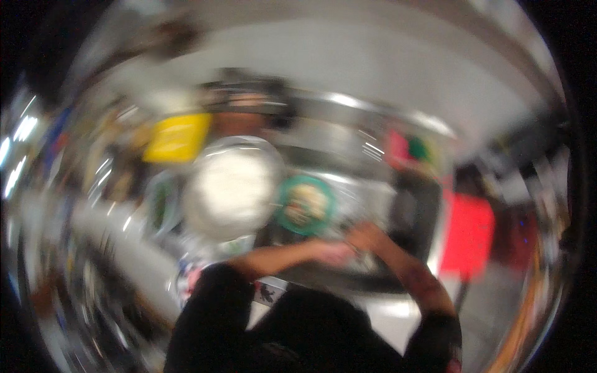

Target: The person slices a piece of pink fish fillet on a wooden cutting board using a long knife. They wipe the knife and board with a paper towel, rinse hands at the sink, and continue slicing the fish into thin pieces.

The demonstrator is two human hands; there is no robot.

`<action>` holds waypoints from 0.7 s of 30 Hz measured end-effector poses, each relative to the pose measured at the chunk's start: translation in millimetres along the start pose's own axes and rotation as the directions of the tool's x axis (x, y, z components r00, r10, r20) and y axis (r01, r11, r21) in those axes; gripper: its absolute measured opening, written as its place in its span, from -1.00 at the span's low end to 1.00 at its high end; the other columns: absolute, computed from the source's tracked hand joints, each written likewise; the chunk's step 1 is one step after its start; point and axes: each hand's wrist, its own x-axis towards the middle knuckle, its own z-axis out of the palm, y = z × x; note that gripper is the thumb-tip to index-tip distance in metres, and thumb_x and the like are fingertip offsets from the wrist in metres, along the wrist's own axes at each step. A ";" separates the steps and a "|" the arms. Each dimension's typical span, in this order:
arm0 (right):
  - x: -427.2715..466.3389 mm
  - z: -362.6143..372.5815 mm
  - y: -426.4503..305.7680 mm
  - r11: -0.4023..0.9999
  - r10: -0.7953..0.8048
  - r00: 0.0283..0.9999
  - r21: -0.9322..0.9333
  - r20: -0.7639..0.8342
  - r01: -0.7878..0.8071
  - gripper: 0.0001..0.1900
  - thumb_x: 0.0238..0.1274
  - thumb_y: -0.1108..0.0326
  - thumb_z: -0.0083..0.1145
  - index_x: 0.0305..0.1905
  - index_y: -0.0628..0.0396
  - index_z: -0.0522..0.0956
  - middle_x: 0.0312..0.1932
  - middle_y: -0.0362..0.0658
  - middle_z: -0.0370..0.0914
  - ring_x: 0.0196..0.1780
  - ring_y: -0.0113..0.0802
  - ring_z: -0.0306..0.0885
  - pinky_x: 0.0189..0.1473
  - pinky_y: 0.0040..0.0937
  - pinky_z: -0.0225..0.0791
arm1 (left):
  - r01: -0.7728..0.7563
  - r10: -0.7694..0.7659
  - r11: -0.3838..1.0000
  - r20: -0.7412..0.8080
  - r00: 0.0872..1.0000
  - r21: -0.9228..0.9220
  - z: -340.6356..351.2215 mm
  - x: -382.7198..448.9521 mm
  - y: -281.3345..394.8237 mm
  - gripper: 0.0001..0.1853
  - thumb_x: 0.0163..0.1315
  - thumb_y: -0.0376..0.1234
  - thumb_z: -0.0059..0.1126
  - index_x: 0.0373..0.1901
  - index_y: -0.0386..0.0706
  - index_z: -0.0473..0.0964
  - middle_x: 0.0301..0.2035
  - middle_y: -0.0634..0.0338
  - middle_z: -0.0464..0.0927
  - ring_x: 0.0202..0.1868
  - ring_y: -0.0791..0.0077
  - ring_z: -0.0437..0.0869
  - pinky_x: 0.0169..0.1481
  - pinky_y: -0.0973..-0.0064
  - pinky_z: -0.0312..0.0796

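Heavy blur covers the whole view. My left hand [336,252] and my right hand [367,236] are close together, low over a metal sink [326,275]. Whether either one grips something cannot be made out. Just up and left of them is a round green basket or bowl [306,205] with pale and reddish pieces in it. Left of that stands a large round metal bowl [276,161] with white contents [235,186].
A yellow container [177,137] is behind the large bowl, at the upper left. A clear container with something green [162,203] stands left of the bowl. Pink and green items [408,147] lie at the sink's back right. A red board or flat object [468,235] is at the right.
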 end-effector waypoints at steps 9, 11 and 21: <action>20.3 24.8 -37.6 0.867 0.453 0.884 0.173 0.118 -0.467 -0.72 0.23 0.07 0.16 -0.10 -0.01 0.60 -0.37 -0.03 0.66 -0.31 -0.19 0.67 -0.26 -0.21 0.50 | 0.134 0.757 0.195 -0.236 0.610 0.972 -14.7 -34.6 14.4 -0.71 0.14 -0.37 0.20 -0.07 -0.12 0.52 -0.20 0.13 0.58 -0.04 0.20 0.59 0.02 0.20 0.47; 14.7 35.0 -41.7 0.413 0.497 0.817 0.749 0.291 -0.518 -0.76 0.26 0.10 0.15 -0.14 0.01 0.57 -0.46 -0.12 0.59 -0.42 -0.31 0.57 -0.39 -0.31 0.43 | 0.194 0.960 0.109 -0.154 0.236 0.975 -7.1 -46.5 -1.5 -0.51 0.14 -0.29 0.17 0.15 -0.14 0.40 -0.02 0.03 0.49 0.18 0.02 0.48 0.23 0.03 0.37; 20.5 19.0 -36.7 -0.093 0.336 0.841 0.904 0.424 -0.418 -0.78 0.26 0.07 0.15 -0.29 -0.03 0.55 -0.57 -0.20 0.52 -0.62 -0.30 0.45 -0.56 -0.29 0.35 | 0.322 0.621 -0.199 -0.135 0.772 0.926 19.5 -69.8 60.0 -0.76 0.07 -0.31 0.21 -0.21 -0.16 0.62 -0.25 -0.05 0.66 -0.03 0.06 0.67 -0.03 0.09 0.51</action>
